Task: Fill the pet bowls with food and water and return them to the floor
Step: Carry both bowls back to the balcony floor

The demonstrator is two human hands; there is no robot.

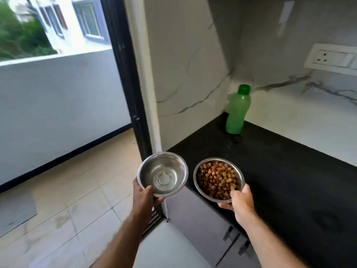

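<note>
Black, smooth stone countertop (280,171) fills the right side of the kitchen corner, backed by white marble-patterned wall panels with grey veins. On that countertop, far back in the corner, a translucent green plastic bottle (236,111) with a darker green screw cap stands upright, its long axis vertical.

Off the countertop's near-left edge, a person holds two round, shiny stainless-steel bowls in the air, both with their open mouths facing up and tipped slightly toward the camera. The left hand (144,198) grips the steel bowl of clear water (162,175), thumb curled over the near rim and fingers under the base; this bowl hangs just left of the countertop's corner, above the floor. The right hand (241,202) grips the steel bowl of brown and tan kibble pellets (218,179) the same way, thumb on the rim and fingers beneath; it hovers over the countertop's front edge. The two bowls sit side by side, close but not touching.

Left of the countertop, a black-framed glass door (125,78) opens onto a balcony with beige floor tiles (77,190) and a low white wall. Grey cabinet fronts sit below the countertop.
</note>
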